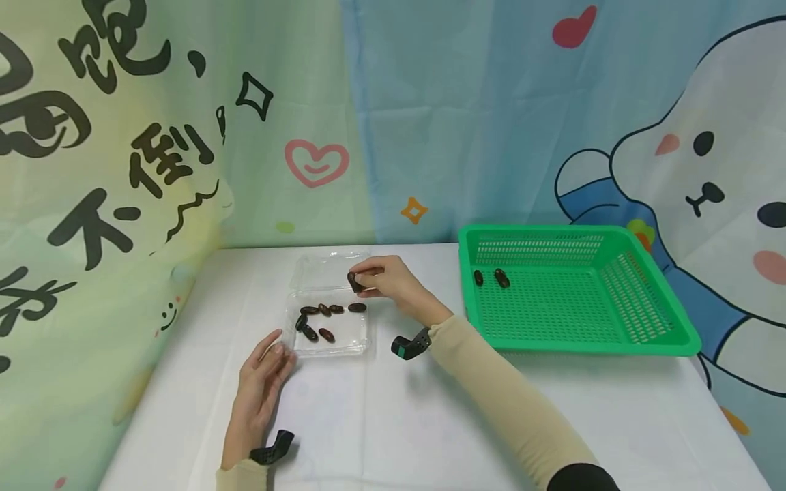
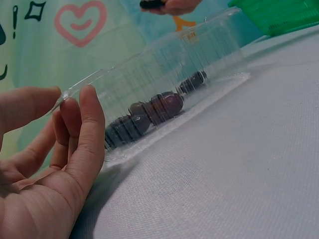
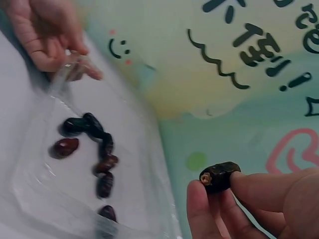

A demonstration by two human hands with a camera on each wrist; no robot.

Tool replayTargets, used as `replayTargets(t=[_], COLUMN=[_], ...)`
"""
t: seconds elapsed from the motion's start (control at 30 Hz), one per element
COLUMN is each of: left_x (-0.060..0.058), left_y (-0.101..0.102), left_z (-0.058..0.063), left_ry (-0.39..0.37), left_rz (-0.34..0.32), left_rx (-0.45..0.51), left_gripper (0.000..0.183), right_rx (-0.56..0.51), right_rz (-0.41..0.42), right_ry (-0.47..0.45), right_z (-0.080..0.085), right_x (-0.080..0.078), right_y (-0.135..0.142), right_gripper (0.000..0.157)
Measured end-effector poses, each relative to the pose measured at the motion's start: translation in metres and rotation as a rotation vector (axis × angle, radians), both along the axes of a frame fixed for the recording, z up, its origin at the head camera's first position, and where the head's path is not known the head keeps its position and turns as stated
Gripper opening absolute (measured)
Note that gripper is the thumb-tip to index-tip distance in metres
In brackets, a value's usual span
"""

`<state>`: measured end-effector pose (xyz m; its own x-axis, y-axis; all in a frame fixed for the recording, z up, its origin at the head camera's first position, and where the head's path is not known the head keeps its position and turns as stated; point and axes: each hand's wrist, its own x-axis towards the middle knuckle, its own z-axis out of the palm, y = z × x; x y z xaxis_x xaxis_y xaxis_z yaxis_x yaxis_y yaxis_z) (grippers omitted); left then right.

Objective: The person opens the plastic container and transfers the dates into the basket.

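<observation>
My right hand (image 1: 396, 283) pinches a dark brown date (image 1: 354, 282) between thumb and fingertips, above the right side of a clear plastic clamshell box (image 1: 346, 334). In the right wrist view, the held date (image 3: 225, 175) turns its pale stem end outward. With thumb and fingers, my left hand (image 1: 260, 389) grips the box's near left corner; the left wrist view shows that pinch at the thin rim (image 2: 67, 94). Several dates (image 1: 327, 335) lie on the box floor, most of them along the back and left. Its lid (image 1: 328, 269) is folded back flat behind it.
To the right, a green plastic basket (image 1: 577, 348) with slotted walls holds two dates (image 1: 501, 277) near its left side. A white cloth (image 1: 381, 423) covers the table. Behind it hangs a printed curtain (image 1: 430, 123). Each wrist wears a black band (image 1: 411, 345).
</observation>
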<state>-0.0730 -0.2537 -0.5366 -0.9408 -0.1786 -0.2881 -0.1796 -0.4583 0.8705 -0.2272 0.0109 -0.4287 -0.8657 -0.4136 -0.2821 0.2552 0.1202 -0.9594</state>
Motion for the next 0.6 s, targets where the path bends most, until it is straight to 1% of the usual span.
replayTargets(t=[0.1, 0.27, 0.5, 0.6], left_x=[0.001, 0.001, 0.001, 0.0], left_y=[0.0, 0.0, -0.001, -0.001], left_z=[-0.001, -0.003, -0.004, -0.003], left_ry=[0.003, 0.004, 0.063, 0.067], left_rz=[0.001, 0.0, -0.014, -0.017], left_rx=[0.004, 0.002, 0.02, 0.032], left_gripper=[0.045, 0.042, 0.038, 0.039], right_rx=[-0.016, -0.019, -0.066, -0.06], right_rz=[-0.011, -0.036, -0.07, -0.08], right_ry=[-0.015, -0.018, -0.022, -0.026], right_z=[0.007, 0.017, 0.03, 0.033], right_x=[-0.005, -0.013, -0.021, -0.023], right_y=[0.012, 0.04, 0.084, 0.104], right_gripper=[0.029, 0.031, 0.036, 0.039])
